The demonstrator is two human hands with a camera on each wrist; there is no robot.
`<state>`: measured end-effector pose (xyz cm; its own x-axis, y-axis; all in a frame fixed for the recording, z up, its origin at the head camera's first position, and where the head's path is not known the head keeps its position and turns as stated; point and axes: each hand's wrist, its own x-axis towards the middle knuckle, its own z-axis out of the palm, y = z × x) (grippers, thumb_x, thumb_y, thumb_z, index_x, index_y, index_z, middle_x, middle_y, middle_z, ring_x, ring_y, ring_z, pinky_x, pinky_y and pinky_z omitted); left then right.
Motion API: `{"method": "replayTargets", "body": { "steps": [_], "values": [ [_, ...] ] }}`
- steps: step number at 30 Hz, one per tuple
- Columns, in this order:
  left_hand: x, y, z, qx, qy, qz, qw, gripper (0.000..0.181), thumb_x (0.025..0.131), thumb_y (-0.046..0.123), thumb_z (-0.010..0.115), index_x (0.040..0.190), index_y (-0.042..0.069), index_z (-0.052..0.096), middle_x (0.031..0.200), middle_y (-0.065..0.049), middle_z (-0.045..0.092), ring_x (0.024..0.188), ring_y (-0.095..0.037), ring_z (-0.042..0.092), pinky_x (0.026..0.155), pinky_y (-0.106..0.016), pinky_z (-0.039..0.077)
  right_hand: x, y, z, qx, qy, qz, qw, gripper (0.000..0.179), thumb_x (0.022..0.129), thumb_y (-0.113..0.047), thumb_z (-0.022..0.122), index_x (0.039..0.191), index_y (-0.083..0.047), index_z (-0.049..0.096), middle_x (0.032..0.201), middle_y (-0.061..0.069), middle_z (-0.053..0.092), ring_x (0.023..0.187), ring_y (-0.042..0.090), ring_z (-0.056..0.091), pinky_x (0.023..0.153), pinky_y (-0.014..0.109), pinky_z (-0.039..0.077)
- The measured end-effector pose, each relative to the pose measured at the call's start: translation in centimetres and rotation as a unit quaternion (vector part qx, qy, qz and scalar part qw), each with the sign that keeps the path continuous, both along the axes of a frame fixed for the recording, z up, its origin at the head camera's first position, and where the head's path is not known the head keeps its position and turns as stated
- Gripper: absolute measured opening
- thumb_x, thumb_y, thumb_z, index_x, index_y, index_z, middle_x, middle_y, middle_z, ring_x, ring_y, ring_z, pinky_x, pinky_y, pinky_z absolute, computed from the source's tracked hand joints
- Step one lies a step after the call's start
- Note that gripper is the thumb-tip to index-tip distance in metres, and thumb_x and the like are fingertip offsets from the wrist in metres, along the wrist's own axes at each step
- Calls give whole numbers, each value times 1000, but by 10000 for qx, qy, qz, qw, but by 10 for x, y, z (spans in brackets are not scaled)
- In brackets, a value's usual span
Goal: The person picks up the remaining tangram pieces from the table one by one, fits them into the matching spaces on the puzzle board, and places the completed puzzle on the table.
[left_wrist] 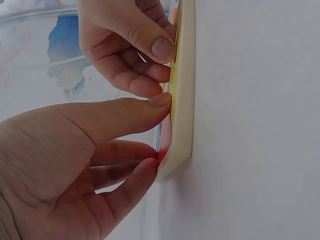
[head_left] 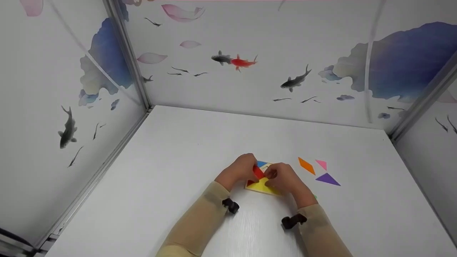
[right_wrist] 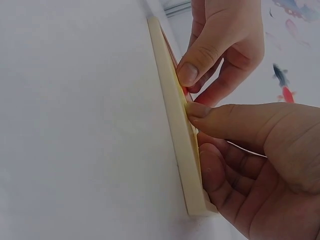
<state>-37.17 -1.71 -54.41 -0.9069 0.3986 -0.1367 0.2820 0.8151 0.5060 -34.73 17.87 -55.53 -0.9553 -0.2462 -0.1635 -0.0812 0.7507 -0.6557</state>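
A square tangram tray (head_left: pixel 274 193) with a pale rim lies flat on the table, holding a yellow piece (head_left: pixel 262 186), a red piece (head_left: pixel 257 172) and a blue piece (head_left: pixel 261 164). At the tray's left side, my left hand (head_left: pixel 241 168) has thumb and fingers on the red piece, which shows between them. My right hand (head_left: pixel 285 177) rests over the tray's right side, its thumb touching the yellow piece (right_wrist: pixel 183 106); its bent fingers lie by the tray surface. Both hands hide much of the tray.
Right of the tray lie an orange parallelogram (head_left: pixel 306 166), a small pink triangle (head_left: pixel 322 164) and a purple triangle (head_left: pixel 327 179). A bit of green (head_left: pixel 315 196) peeks out beside the right wrist. Printed walls (head_left: pixel 257 85) border the white table (head_left: pixel 171 160).
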Motion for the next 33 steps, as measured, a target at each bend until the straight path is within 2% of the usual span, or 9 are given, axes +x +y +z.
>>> {"method": "replayTargets", "body": {
  "steps": [8, 13, 17, 23, 26, 33],
  "values": [
    [0, 0, -1, 61, -7, 16, 10000, 47, 81, 23, 94, 117, 7, 69, 111, -2, 63, 101, -16, 55, 96, -29, 55, -1, 1, 0, -107, -133, -16, 9999, 24, 88, -2, 85, 108, -14, 77, 99, 3, 71, 91, 22, 62, 92, 37, 61],
    [0, 0, 0, -15, 114, -112, 9999, 45, 82, 24, 93, 116, 6, 71, 111, -2, 64, 99, -16, 55, 96, -29, 54, -3, 6, -2, -377, -292, -103, 9988, 24, 89, -4, 84, 110, -15, 76, 99, 5, 69, 90, 23, 62, 82, 32, 61],
    [0, 0, -1, 13, 106, -77, 9999, 45, 82, 24, 93, 116, 5, 72, 111, -3, 64, 99, -16, 56, 96, -29, 54, -4, 9, -4, -564, -226, -125, 9981, 20, 92, -5, 81, 110, -13, 76, 98, 6, 70, 87, 23, 62, 77, 29, 60],
    [1, -1, -3, 153, 18, 41, 9999, 48, 82, 25, 94, 120, 5, 73, 117, -3, 64, 104, -17, 56, 99, -30, 55, -8, 16, -8, -914, -149, -227, 9954, 17, 95, -10, 79, 110, -14, 77, 98, 6, 70, 88, 23, 63, 77, 26, 58],
    [2, -3, -4, 248, -7, 85, 9997, 50, 82, 25, 94, 123, 6, 74, 120, -2, 65, 107, -18, 56, 101, -31, 54, -10, 21, -8, -1088, -40, -349, 9934, 16, 97, -11, 78, 113, -13, 78, 99, 8, 69, 90, 23, 61, 77, 25, 57],
    [1, -5, -8, 477, -45, 161, 9987, 54, 83, 27, 93, 129, 7, 73, 125, -3, 65, 111, -18, 56, 105, -33, 52, -13, 30, -3, -1395, 44, -1029, 9848, 19, 100, -12, 73, 118, -8, 76, 99, 10, 66, 86, 23, 62, 75, 25, 58]
  ]
}}
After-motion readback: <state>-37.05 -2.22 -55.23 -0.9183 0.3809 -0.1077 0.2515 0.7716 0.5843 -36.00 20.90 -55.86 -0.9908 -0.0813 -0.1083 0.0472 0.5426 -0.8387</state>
